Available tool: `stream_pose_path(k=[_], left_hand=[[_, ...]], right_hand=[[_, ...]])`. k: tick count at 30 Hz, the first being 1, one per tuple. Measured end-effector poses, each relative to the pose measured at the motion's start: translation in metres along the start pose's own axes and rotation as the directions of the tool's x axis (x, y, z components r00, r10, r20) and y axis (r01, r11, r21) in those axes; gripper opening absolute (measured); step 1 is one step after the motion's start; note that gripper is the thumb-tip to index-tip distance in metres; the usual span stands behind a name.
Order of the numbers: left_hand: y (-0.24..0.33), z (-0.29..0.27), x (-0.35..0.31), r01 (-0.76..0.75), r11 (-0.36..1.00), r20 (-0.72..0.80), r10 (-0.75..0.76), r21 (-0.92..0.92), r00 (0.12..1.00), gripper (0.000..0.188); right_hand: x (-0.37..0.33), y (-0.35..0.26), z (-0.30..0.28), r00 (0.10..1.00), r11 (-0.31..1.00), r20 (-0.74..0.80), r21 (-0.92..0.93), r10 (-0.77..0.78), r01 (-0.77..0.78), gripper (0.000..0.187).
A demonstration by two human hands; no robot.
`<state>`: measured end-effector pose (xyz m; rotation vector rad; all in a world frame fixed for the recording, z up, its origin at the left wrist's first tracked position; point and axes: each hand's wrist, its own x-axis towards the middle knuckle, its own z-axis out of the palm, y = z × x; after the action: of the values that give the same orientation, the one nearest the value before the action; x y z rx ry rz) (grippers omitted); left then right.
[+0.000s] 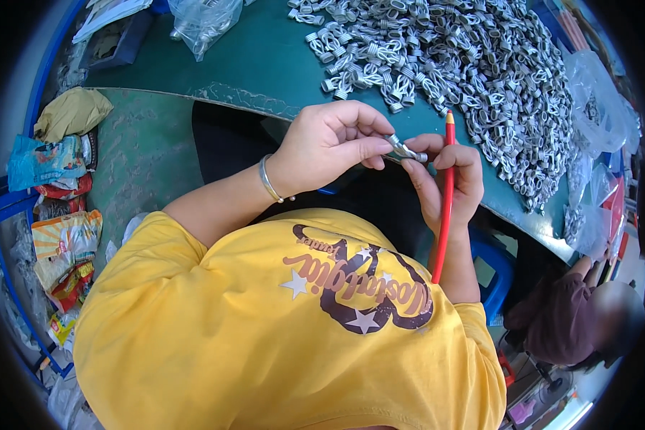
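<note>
A small silvery metal piece (403, 148) with ribbed, thread-like ends is held up between my hands, just off the table's near edge. My left hand (330, 147), with a silver bangle (268, 179) on its wrist, pinches one end between thumb and fingers. At the other end, the thumb and forefinger of my right hand (455, 175) close on the same piece. A red pencil (446, 204) is also gripped in my right hand, its sharpened tip upward. Parts of the piece are hidden behind my fingertips.
A large heap of similar looped metal pieces (437, 54) covers the right of the green table (265, 68). Clear plastic bags (206, 21) lie at the far left and right. Crumpled packets (68, 236) line the left side. Another person (562, 319) sits at the lower right near a blue stool (498, 276).
</note>
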<state>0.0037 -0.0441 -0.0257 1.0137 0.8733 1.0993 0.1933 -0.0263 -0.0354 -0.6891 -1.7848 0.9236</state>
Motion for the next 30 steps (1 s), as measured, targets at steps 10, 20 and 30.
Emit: stream_pose_path(k=[10, 20, 30], left_hand=[[-0.004, -0.002, -0.004, -0.388, 0.844, 0.09, 0.384, 0.37, 0.919, 0.019], [-0.016, -0.007, -0.015, 0.149, 0.968, 0.093, -0.132, -0.204, 0.987, 0.021], [-0.076, -0.045, -0.031, 0.46, 0.887, -0.142, -0.461, -0.041, 0.876, 0.036]], right_hand=[[-0.007, 0.005, 0.008, 0.983, 0.958, -0.101, 0.262, 0.151, -0.12, 0.033], [-0.002, -0.005, 0.014, 0.997, 0.954, -0.08, 0.299, 0.009, 0.015, 0.042], [0.026, 0.021, 0.015, 0.985, 0.874, -0.101, -0.481, -0.136, 0.072, 0.028]])
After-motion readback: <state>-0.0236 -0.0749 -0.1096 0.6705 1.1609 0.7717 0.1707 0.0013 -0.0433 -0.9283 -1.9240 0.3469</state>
